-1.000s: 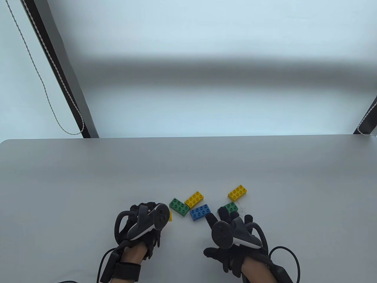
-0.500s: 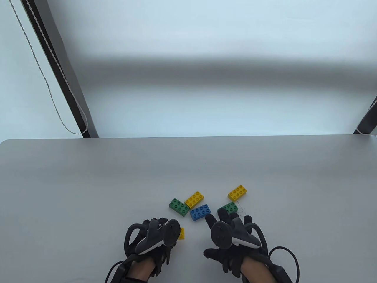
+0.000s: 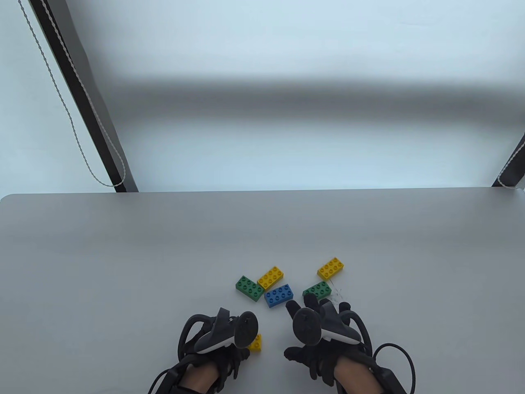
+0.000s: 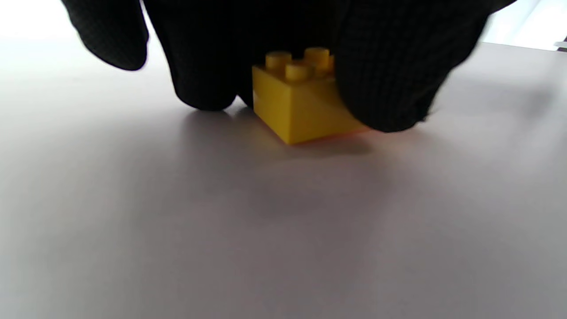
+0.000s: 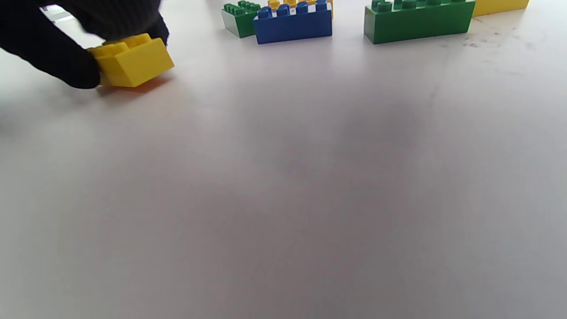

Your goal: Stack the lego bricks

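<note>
My left hand point(image 3: 243, 348) grips a small yellow 2x2 brick point(image 3: 256, 342) between thumb and fingers, at the table surface near the front edge. The brick shows studs-up in the left wrist view point(image 4: 297, 101) and slightly tilted in the right wrist view point(image 5: 133, 61). My right hand point(image 3: 313, 305) is open and empty, fingers spread, just in front of a green 2x4 brick point(image 3: 318, 290). A blue brick point(image 3: 279, 295), a green brick point(image 3: 249, 288) and a yellow brick point(image 3: 270, 277) lie clustered together. Another yellow brick point(image 3: 330, 268) lies apart at the right.
The grey table point(image 3: 123, 266) stretches bare to the left, right and back. Faint pen marks point(image 3: 337, 293) sit beside the right green brick. Dark frame posts with cords stand beyond the far edge at left point(image 3: 82, 98) and right point(image 3: 512, 164).
My left hand has moved toward the front edge and a little right, carrying the small yellow brick with it. My right hand has barely moved.
</note>
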The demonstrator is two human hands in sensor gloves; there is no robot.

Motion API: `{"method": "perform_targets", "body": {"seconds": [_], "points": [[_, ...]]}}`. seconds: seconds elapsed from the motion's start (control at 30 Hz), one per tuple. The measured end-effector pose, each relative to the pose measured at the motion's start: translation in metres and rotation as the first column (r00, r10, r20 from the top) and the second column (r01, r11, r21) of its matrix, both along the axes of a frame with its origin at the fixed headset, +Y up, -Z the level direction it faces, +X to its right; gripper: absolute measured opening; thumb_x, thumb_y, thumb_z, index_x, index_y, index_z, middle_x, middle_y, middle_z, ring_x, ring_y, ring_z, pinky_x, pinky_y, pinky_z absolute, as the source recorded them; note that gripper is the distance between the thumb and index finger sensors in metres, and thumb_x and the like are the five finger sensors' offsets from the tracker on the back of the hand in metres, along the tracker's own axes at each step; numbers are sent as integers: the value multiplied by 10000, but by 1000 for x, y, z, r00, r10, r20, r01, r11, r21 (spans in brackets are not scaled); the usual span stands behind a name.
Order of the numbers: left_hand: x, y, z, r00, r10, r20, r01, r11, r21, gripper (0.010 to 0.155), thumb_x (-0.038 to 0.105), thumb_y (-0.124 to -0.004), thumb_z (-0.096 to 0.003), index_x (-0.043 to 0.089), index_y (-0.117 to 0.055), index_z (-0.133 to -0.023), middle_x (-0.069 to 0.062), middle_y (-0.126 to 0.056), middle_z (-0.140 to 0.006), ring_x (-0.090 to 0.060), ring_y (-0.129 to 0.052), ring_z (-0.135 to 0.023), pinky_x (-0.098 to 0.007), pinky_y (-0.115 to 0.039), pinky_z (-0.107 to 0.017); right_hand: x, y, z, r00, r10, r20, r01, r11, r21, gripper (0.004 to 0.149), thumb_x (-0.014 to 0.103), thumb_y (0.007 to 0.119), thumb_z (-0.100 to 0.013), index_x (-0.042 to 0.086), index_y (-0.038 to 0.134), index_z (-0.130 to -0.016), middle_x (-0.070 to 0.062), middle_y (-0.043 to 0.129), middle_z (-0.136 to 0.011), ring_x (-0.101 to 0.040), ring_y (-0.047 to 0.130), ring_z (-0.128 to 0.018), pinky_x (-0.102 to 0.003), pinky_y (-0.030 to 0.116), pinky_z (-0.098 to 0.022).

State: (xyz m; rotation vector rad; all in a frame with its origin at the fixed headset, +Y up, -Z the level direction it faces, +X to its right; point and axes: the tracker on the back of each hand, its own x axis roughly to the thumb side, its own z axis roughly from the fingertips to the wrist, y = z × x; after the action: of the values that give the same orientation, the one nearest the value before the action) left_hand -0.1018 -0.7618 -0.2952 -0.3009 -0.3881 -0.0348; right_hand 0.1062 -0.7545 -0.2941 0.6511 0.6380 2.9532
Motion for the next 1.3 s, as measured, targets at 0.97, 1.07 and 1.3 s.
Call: {"method": "perform_targets", "body": {"seconds": [0.97, 1.07, 1.3], "points": [[5, 3, 2, 999, -45, 24, 46, 998, -48, 705, 521, -918, -313, 274, -703, -938, -21, -830, -971, -291, -840, -881, -601, -671, -669, 10, 1, -7, 999, -9, 50, 9, 1000, -6, 993, 634, 696, -375, 199, 57, -998, -308, 83, -1044, -661, 264, -936, -855, 167, -521], [4, 8, 2, 999, -37, 21, 38, 998, -49, 709, 528, -910, -317, 275, -697, -944, -25, -820, -983, -295, -831, -891, -602, -666, -670, 17, 4, -13, 997, -24, 78, 21, 999, 38, 975, 609, 740, -368, 210, 136, -1021, -304, 136, -1058, -654, 304, -941, -848, 201, -547], [-4, 20, 3, 1000, -3, 7, 3, 1000, -26, 710, 534, -898, -323, 275, -690, -951, -31, -806, -998, -304, -815, -904, -606, -656, -675, 42, 16, -32, 987, -61, 147, 28, 975, 221, 923, 521, 855, -342, 234, 313, -1031, -276, 313, -1082, -594, 442, -960, -820, 313, -601]]}}
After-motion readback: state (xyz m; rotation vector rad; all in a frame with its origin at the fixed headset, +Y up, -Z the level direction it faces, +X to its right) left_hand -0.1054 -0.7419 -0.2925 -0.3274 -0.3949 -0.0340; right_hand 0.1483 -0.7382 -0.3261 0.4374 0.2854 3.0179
